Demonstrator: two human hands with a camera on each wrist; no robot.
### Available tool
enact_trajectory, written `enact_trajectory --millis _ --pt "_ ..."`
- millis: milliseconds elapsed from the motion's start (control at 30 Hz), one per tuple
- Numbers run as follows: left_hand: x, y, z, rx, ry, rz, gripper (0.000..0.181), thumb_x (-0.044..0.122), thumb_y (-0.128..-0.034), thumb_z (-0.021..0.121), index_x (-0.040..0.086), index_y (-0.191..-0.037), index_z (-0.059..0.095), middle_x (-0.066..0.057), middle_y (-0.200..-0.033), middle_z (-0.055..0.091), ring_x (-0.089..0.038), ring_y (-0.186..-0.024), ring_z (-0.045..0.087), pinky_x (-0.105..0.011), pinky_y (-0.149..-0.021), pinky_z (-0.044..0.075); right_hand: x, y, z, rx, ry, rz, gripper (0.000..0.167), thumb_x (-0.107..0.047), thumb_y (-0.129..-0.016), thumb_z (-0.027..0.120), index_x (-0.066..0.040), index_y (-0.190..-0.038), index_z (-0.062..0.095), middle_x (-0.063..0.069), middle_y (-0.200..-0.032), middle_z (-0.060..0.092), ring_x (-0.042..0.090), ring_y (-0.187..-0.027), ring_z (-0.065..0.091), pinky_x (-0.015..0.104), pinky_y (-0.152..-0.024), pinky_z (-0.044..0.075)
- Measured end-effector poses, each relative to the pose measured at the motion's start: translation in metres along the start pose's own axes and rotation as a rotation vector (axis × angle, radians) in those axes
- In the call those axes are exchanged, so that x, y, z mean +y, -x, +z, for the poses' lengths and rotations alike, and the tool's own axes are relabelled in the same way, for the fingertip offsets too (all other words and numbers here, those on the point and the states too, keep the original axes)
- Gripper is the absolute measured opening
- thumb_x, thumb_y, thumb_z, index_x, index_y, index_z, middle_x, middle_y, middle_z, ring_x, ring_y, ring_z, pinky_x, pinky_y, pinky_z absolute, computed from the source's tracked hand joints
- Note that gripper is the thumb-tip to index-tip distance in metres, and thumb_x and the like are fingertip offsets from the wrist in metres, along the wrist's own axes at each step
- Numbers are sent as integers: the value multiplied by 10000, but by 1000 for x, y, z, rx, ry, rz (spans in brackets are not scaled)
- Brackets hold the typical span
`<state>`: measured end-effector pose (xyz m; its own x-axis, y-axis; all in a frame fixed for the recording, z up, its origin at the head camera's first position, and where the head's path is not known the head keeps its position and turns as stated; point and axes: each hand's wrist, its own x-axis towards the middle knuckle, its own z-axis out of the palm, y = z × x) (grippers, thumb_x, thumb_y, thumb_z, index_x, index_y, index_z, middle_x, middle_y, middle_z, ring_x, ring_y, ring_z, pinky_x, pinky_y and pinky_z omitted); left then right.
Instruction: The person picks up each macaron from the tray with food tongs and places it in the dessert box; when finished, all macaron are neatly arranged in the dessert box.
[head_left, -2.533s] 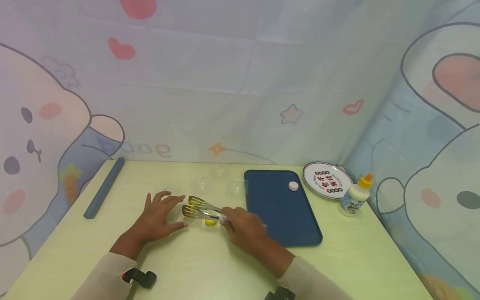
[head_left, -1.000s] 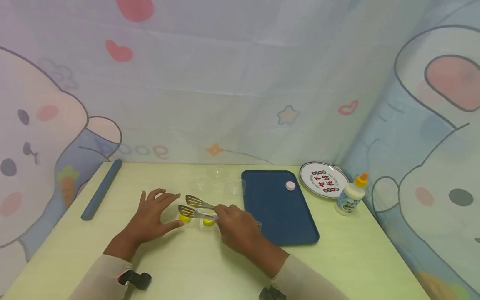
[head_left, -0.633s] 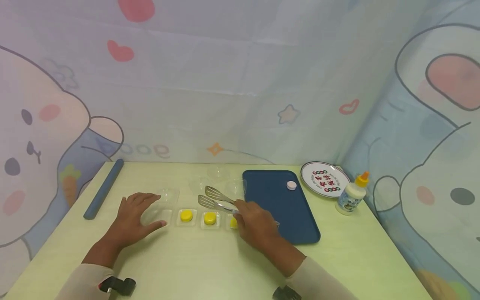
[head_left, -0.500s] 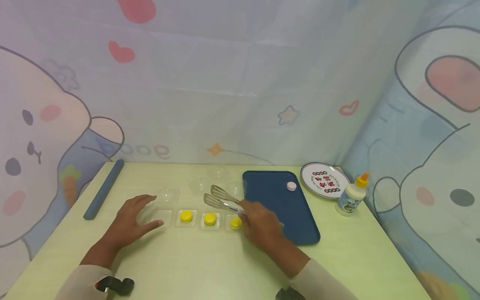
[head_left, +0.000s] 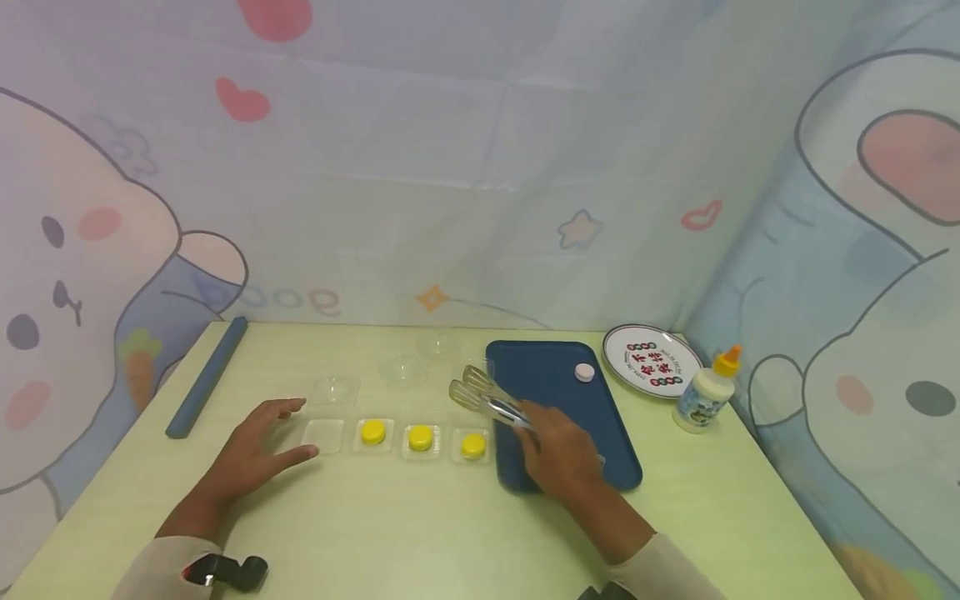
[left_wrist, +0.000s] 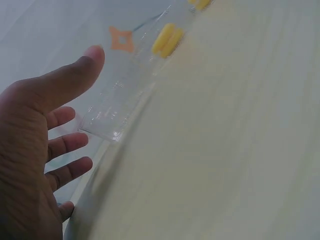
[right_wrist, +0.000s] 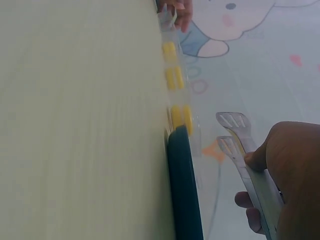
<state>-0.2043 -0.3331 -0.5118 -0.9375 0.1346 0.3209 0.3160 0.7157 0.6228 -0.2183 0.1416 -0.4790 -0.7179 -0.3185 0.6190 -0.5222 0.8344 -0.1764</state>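
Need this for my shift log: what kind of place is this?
Likely a small staged tabletop set rather than a working kitchen: a creased cartoon backdrop hangs behind the table, which bears a blue tray and a row of clear containers, three holding yellow macaron-like pieces.

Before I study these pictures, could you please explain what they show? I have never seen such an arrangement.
There is no machine here; a person works. The wide picture comes from the head, the closer two from the left and right wrists. On the table stand clear containers, three with yellow pieces. To their right lies a blue tray bearing a pink piece, then a plate and a bottle; a blue bar lies at far left. The right hand has tongs in its grip; the left hand, beside an empty container, holds nothing.
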Motion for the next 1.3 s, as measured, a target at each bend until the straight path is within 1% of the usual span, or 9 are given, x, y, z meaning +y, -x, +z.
enact_trajectory --millis 300,500,633,733,867,1100,1133,1200,1300 --pt "1 2 0 -10 20 2 793 315 -858 955 107 -1516 565 -185 -1534 575 -455 -1339 602 -684 -1084 469 26 7 -7 37 5 77 366 -134 -930 866 -90 -1275 752 165 -997 801 333 -822 756 513 -584 580" --pt "3 1 0 -14 12 5 774 323 -865 948 106 -1506 572 -189 -1533 569 -462 -1331 602 -714 -1085 468 47 6 -15 15 35 198 308 -120 -948 846 -95 -1237 743 171 -916 757 330 -770 718 515 -561 545" --pt "4 2 1 -3 2 20 762 310 -860 953 104 -1494 584 -185 -1520 583 -447 -1309 620 -675 -1069 481 57 6 -20 -14 36 290 285 -129 -984 805 -84 -1256 731 189 -968 768 378 -874 750 569 -629 571" --pt "4 2 2 8 -20 35 751 305 -854 957 105 -1484 599 -172 -1505 602 -421 -1288 639 -611 -1052 487 63 7 -22 -35 28 362 293 -140 -1005 781 -72 -1285 725 210 -1026 781 412 -951 763 606 -695 588" --pt "4 3 2 19 -34 49 739 305 -851 959 99 -1472 615 -160 -1490 619 -409 -1274 653 -524 -1043 488 70 9 -20 -31 22 440 258 -148 -1023 757 -65 -1266 730 229 -1033 787 444 -957 768 630 -714 585" --pt "2 4 4 44 -44 89 725 284 -834 972 97 -1451 640 -134 -1454 650 -358 -1220 646 -183 -1024 411 77 9 -19 42 27 553 208 -141 -1011 750 -64 -1204 742 243 -1075 798 496 -978 763 662 -735 569" --pt "2 4 4 46 -45 91 724 279 -833 973 97 -1451 641 -135 -1450 652 -355 -1216 645 -179 -1022 409 78 8 -20 41 28 573 215 -142 -1010 747 -64 -1210 743 243 -1095 799 501 -989 763 666 -745 569" --pt "2 3 4 41 -46 88 725 276 -837 970 95 -1455 637 -141 -1453 651 -360 -1222 648 -255 -1042 442 79 8 -21 28 34 614 225 -143 -1014 736 -59 -1222 741 247 -1124 797 509 -1007 763 675 -758 569" --pt "2 2 2 18 -42 71 723 290 -857 953 82 -1464 619 -180 -1468 633 -411 -1257 648 -479 -1075 493 82 8 -23 7 38 662 232 -141 -1022 719 -54 -1236 744 248 -1145 796 509 -1019 766 676 -768 571"
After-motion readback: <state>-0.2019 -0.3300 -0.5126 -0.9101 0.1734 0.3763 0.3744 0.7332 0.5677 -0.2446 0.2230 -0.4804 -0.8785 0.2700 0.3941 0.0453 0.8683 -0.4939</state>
